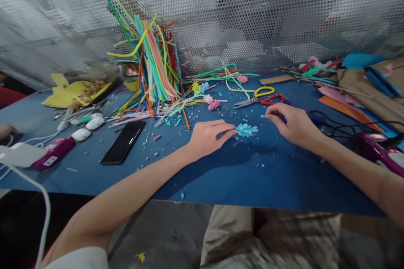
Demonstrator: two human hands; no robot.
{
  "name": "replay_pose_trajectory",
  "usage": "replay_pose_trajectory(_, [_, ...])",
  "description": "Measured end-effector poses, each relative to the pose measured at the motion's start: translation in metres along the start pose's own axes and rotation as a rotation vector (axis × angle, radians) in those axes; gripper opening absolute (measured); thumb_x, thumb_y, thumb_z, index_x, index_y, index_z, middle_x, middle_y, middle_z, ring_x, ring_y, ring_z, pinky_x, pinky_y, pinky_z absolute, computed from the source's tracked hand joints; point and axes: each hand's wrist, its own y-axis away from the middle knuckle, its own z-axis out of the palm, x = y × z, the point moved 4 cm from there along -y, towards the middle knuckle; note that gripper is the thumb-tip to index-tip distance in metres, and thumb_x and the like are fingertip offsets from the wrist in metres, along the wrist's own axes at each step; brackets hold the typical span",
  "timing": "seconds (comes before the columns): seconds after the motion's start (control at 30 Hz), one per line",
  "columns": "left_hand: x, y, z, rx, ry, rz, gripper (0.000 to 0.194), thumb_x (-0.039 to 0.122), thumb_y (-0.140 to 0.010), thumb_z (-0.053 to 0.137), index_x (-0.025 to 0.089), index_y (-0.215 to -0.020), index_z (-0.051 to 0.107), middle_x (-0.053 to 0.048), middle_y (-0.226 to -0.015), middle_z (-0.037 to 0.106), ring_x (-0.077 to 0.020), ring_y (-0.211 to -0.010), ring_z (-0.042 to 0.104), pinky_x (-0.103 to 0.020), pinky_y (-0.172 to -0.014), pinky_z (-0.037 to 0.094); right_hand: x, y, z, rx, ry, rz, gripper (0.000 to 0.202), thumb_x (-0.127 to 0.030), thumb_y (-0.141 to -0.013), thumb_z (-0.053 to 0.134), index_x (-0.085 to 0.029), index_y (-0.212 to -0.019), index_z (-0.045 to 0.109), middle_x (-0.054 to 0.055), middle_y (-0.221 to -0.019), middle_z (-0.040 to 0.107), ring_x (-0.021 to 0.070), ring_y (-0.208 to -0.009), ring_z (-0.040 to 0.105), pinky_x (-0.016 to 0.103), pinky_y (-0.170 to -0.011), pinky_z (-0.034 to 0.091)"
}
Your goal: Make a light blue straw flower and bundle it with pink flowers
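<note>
Beige trousers (225, 235) nearest camera, below desk (195, 187) edge. Left hand (208, 138) pinches blue fluffy piece (248, 130) by its left end, apparently just above the desk. Long axis runs roughly left-right, free end toward right hand (293, 125). Piece sits between the hands: left touching, right apart, slightly farther out. Right thumb and forefinger curled close at light-blue scrap (263, 116); can't tell if gripped.

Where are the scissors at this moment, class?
In the head view, the scissors lie right of centre on the blue table, just beyond the right hand, blades pointing left towards the pink flower.
</note>
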Motion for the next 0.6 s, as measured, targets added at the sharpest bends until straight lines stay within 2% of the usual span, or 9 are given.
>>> replay_pose_trajectory(0.1, [0.000,0.000,0.001,-0.011,0.001,0.001,0.024,0.041,-0.100,0.060,0.025,-0.102,0.078,0.000,-0.091,0.078,-0.0093,-0.073,0.070,-0.020,-0.066,0.049,-0.012,0.003,-0.013,0.134,-0.011,-0.114,0.012,-0.026,-0.100,0.054,-0.026,-0.105,0.065,0.006,-0.102,0.073,0.0222,-0.093,0.069,0.039,-0.087,0.055])
replay_pose_trajectory(0.23, [0.000,-0.001,0.003,-0.026,0.000,-0.001,0.025,0.041,-0.100,0.059,0.025,-0.101,0.078,0.001,-0.090,0.078,-0.0090,-0.072,0.070,-0.020,-0.064,0.048,-0.018,0.008,-0.013,0.172,-0.026,-0.212,0.020,-0.020,-0.098,0.057,-0.028,-0.112,0.069,0.005,-0.108,0.074,0.0213,-0.100,0.071,0.037,-0.092,0.056])
replay_pose_trajectory(0.6, [0.000,-0.001,0.004,-0.040,-0.005,-0.017,0.027,0.042,-0.100,0.058,0.024,-0.101,0.078,0.000,-0.092,0.078,-0.0089,-0.067,0.067,-0.021,-0.064,0.048,-0.016,0.009,-0.015,0.157,0.006,-0.162,0.009,-0.026,-0.097,0.060,-0.027,-0.100,0.069,0.002,-0.099,0.078,0.0205,-0.092,0.074,0.036,-0.085,0.059])
